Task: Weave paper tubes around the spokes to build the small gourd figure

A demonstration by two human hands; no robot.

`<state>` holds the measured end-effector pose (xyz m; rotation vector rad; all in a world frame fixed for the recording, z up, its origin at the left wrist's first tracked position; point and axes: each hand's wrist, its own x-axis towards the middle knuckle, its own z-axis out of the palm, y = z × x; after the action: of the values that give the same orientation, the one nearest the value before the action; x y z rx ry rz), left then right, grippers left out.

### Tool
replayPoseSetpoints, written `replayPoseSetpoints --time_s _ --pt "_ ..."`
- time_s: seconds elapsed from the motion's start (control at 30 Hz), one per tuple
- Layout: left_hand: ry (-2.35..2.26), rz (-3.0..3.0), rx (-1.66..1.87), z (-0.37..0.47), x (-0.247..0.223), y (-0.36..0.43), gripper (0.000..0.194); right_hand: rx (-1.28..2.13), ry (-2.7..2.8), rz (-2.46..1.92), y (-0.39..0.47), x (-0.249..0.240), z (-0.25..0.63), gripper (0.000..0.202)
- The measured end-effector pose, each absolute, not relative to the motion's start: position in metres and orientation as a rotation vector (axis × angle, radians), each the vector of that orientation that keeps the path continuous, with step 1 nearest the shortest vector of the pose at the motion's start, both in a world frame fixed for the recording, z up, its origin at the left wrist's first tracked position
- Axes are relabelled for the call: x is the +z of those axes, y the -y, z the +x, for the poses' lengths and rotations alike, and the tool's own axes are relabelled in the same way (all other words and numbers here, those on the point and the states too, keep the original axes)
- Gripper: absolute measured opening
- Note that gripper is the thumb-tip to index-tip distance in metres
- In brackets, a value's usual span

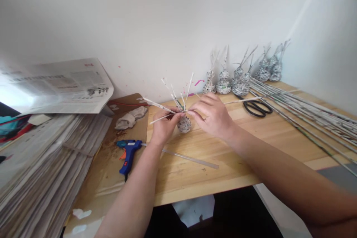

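A small round piece woven from rolled newspaper [184, 125] is held just above the wooden table, with several paper sticks fanning up and out of its top. My left hand [165, 123] is closed on its upper left side, thumb and fingers pinching near the rim. My right hand [210, 113] pinches a thin paper stick [242, 100] at the rim; the stick's long end passes behind the hand and runs out to the right. Part of the woven piece is hidden by my left thumb.
A blue glue gun [129, 156] with a long clear glue stick [192, 159] lies at the left. Black-handled scissors [257, 108] and many paper sticks [301, 108] lie right. Several woven gourd shapes [224, 82] line the wall. Stacked newspapers [55, 163] and a cloth [131, 118] are left.
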<state>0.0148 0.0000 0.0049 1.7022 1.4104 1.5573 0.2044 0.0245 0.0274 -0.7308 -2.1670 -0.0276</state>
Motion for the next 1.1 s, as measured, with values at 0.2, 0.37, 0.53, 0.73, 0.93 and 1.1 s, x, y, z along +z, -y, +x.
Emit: replayPoseSetpoints --time_s 0.2,0.37,0.53,0.73,0.93,1.1 --pt "-1.336 1.612 1.557 0.008 -0.001 -0.004 0.02 0.174 2.353 -1.052 -0.025 0.012 0.2 0.016" --pt "-1.367 1.672 1.533 0.009 -0.002 -0.002 0.021 0.466 1.94 -0.928 -0.036 0.007 0.198 0.017" --pt "-1.338 1.784 1.506 0.014 0.005 0.003 0.016 0.758 1.811 -0.766 -0.037 0.011 0.195 0.021" --pt "-1.302 1.917 1.492 0.019 0.012 0.007 0.014 0.99 1.767 -0.773 -0.038 0.011 0.191 0.025" --pt "-1.32 1.845 1.525 0.02 0.006 0.006 0.018 1.372 1.526 -0.756 -0.038 0.01 0.184 0.026" --pt "-1.385 1.751 1.582 0.025 0.002 0.004 0.02 1.595 1.334 -0.684 -0.031 0.01 0.18 0.032"
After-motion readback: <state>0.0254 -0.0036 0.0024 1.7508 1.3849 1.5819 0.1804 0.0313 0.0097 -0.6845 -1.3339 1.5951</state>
